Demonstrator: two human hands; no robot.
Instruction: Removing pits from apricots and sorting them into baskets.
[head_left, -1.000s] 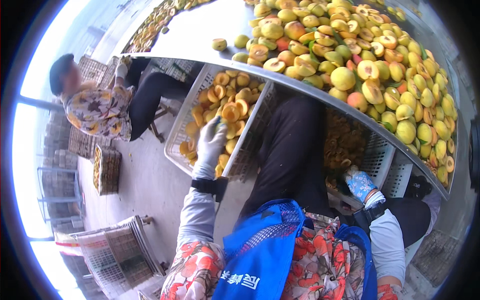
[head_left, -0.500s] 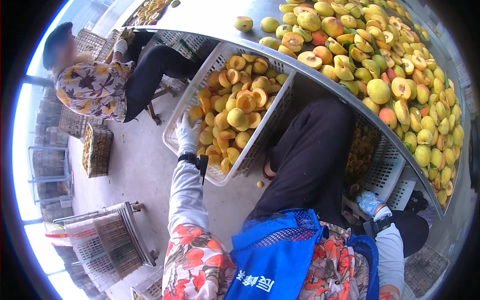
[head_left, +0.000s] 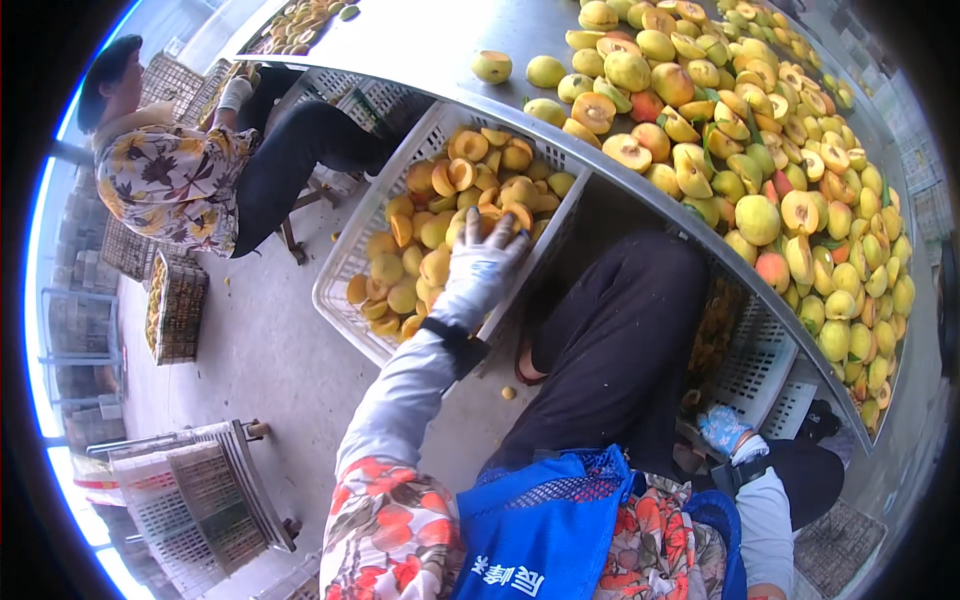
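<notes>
My left hand (head_left: 482, 268), in a whitish glove with bare fingertips, lies over the halved peaches (head_left: 440, 232) in a white plastic crate (head_left: 345, 318). Its fingers are spread, touching the fruit near the crate's right side, with none gripped. Lower right, my right hand (head_left: 727, 432), in a blue-and-white patterned glove, is down beside my leg, close to a pale perforated crate (head_left: 750, 365) under the metal table (head_left: 480, 92). Its fingers are partly hidden, and whether they hold anything does not show.
Peach halves and whole peaches (head_left: 757, 218) are heaped on the table, whose metal edge curves above my knees. Another person (head_left: 175, 180) sits at the left, near a crate of fruit (head_left: 180, 310). Stacked crates (head_left: 200, 490) stand lower left. A small fruit piece (head_left: 509, 393) lies on the floor.
My left hand has moved from the crate's left side rightward across the fruit, and its fingers have spread. The peaches under it have shifted. My right hand stays in about the same place.
</notes>
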